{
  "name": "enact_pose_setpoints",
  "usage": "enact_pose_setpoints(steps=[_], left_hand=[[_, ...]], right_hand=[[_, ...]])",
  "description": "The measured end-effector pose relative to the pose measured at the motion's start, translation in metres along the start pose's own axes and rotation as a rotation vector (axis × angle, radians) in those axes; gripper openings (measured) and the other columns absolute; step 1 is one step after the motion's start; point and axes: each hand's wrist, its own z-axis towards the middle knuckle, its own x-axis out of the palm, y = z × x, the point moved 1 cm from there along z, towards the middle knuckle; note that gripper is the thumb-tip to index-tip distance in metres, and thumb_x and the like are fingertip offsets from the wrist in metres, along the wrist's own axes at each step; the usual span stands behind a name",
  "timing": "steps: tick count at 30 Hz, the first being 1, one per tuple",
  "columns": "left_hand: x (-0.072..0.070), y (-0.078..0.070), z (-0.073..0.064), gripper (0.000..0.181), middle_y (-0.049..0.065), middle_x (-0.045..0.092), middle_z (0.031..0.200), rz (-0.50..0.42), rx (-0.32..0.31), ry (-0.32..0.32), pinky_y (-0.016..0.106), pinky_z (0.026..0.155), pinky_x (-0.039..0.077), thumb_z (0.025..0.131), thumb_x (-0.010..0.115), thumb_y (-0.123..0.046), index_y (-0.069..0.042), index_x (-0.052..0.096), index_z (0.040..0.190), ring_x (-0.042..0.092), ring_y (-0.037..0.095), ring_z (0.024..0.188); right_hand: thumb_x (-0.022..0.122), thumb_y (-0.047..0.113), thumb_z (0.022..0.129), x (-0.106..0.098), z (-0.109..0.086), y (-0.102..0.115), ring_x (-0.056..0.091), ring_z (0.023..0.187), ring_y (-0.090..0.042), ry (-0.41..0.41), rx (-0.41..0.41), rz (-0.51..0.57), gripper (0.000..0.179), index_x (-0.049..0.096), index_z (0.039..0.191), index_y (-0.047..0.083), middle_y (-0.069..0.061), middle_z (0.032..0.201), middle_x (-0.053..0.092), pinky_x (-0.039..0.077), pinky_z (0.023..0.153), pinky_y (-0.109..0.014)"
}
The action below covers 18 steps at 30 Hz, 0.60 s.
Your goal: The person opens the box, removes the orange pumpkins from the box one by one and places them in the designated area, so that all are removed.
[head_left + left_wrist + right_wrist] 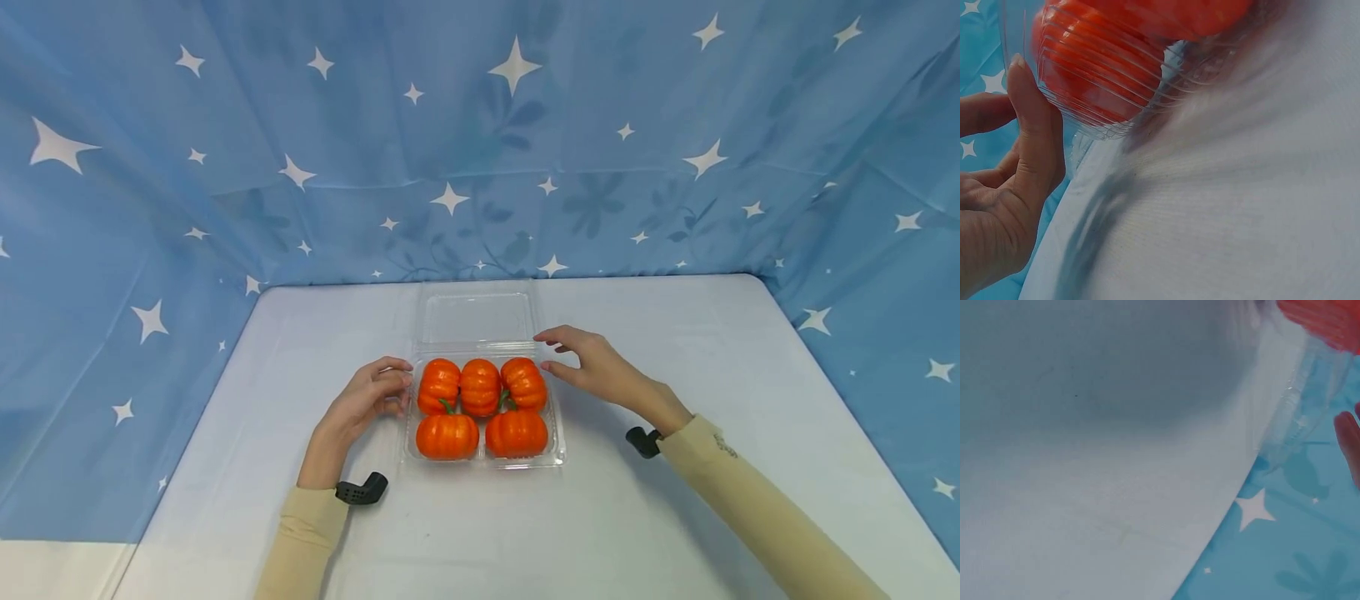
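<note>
Fingers (1030, 112) of the left hand (360, 404) are loosely bent at the left wall of the clear box (557, 454), clasping nothing; whether they press it or merely brush it is hard to tell. Those of the right hand (596, 362) are parted and empty, the index tip just beside the hinge end of the lid (477, 317), the thumb tip by the box's back right corner. Set so on opposite sides, they probably serve to steady or square the box without disturbing what it holds. Five pumpkins (446, 437) sit inside, between the two sets of fingers: three in a row about level with the left fingertips, the rightmost nearest the right thumb, and two nearer the person than either set. Green stems (447, 407) show where the rows meet, perhaps tucked inward so that nothing pokes past the rim. Beyond the left fingers, the lid lies folded back on the bench (570, 533), presumably to leave the pumpkins uncovered.
</note>
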Motion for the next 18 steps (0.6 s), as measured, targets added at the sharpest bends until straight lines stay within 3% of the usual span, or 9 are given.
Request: enact_pose_setpoints(steps=[12, 18], left_hand=[[-0.001, 0.0, 0.001, 0.032, 0.001, 0.064, 0.078, 0.01, 0.013, 0.007, 0.025, 0.057, 0.056, 0.103, 0.057, -0.007, 0.007, 0.046, 0.129, 0.059, 0.013, 0.064], [-0.001, 0.002, 0.001, 0.032, 0.001, 0.064, 0.077, 0.012, 0.011, 0.011, 0.024, 0.057, 0.056, 0.103, 0.057, -0.007, 0.006, 0.046, 0.129, 0.059, 0.013, 0.063]], right_hand=[[0.078, 0.011, 0.091, 0.001, -0.006, 0.02, 0.06, 0.126, -0.035, 0.172, -0.024, -0.019, 0.055, 0.057, 0.14, 0.002, -0.013, 0.14, 0.061, 0.054, 0.103, -0.052], [0.082, 0.013, 0.088, 0.006, -0.005, 0.027, 0.052, 0.136, -0.034, 0.236, -0.031, -0.098, 0.062, 0.055, 0.144, 0.006, -0.012, 0.146, 0.057, 0.048, 0.11, -0.053]])
